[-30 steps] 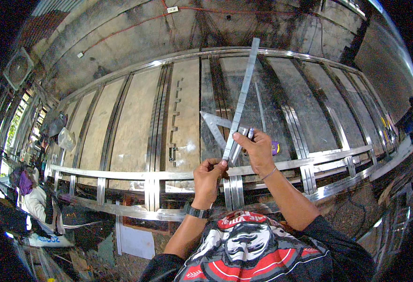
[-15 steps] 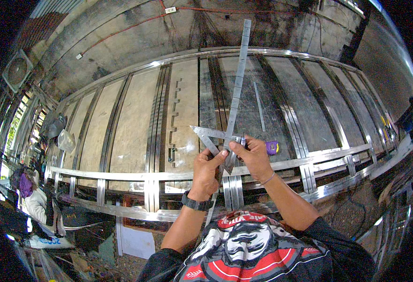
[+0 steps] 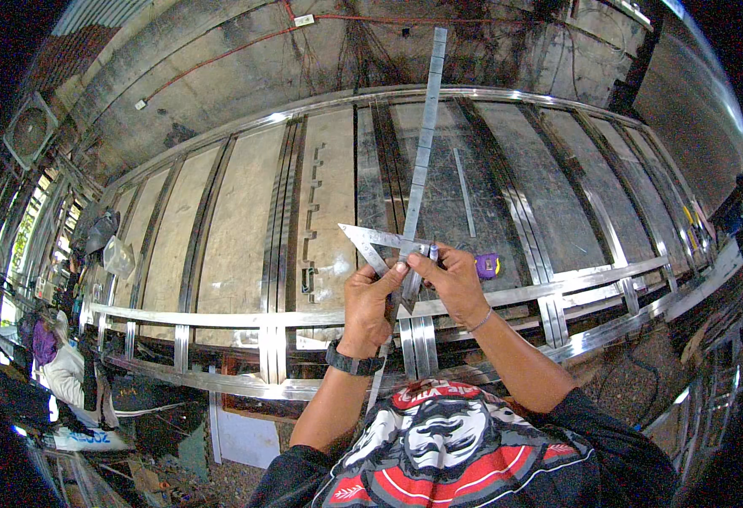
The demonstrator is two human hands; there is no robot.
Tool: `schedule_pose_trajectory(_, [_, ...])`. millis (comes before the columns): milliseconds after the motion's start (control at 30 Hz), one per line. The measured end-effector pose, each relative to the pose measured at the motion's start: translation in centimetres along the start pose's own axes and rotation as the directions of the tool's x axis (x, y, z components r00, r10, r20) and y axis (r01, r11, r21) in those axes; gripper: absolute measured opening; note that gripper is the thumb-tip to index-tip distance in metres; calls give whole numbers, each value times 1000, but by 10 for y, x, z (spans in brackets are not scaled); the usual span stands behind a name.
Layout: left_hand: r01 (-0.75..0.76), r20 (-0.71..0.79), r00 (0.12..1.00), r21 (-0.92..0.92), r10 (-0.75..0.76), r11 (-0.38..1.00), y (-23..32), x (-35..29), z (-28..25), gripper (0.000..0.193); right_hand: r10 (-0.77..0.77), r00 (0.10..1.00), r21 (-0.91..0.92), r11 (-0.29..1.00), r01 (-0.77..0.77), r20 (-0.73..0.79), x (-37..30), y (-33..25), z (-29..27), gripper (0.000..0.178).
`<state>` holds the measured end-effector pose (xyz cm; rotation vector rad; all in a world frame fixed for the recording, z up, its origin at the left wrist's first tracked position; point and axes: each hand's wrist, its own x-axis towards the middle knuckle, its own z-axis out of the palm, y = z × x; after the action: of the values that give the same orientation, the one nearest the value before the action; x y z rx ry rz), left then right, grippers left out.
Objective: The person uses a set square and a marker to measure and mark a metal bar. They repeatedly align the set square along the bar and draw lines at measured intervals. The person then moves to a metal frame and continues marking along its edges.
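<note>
My left hand [image 3: 369, 302] is closed around a long flat metal strip [image 3: 423, 152] and a triangular metal square [image 3: 363, 238] laid across it. Evenly spaced dark lines cross the strip, whose far end points up and away over the frame. Opposite, my right hand [image 3: 456, 286] pinches the same crossing with its thumb, and a slim pen or marker [image 3: 433, 252] stands out between its fingers. The pen's tip is hidden. Just right of that hand, a purple and yellow tape measure [image 3: 487, 266] rests on the panel.
Under my hands spreads a large frame of shiny metal bars [image 3: 219, 317] over boards and dark sheet. A thin metal strip [image 3: 465, 193] and a notched piece [image 3: 310, 229] lie on it. Cloths and a bag [image 3: 67, 372] sit at the left; a concrete wall [image 3: 244, 59] stands behind.
The strip's far end has shifted slightly left and up in the picture, and the square has moved slightly with it. Both hands keep their hold.
</note>
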<state>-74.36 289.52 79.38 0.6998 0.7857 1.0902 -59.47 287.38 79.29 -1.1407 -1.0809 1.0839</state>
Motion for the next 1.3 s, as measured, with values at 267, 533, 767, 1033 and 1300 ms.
schedule_pose_trajectory(267, [-41, -10, 999, -5, 41, 999, -3, 2, -3, 14, 4, 1000, -12, 1000, -4, 3, 1, -4, 3, 19])
schedule_pose_trajectory(533, [-57, -42, 997, 3, 57, 998, -5, 3, -4, 15, -24, 999, 10, 1000, 24, 26, 0, -5, 5, 20])
schedule_pose_trajectory(767, [-66, -60, 996, -6, 66, 998, -3, 3, -3, 12, 4, 1000, -46, 999, -3, 19, 2, -3, 5, 22])
schedule_pose_trajectory(1033, [-53, -73, 996, -4, 52, 999, -4, 3, -1, 13, 6, 1000, -21, 1000, -6, 3, 0, -7, 7, 22])
schedule_pose_trajectory(1300, [-49, -71, 996, 5, 49, 999, -5, 3, -2, 14, 6, 1000, -28, 1000, -5, 10, 0, -6, 6, 22])
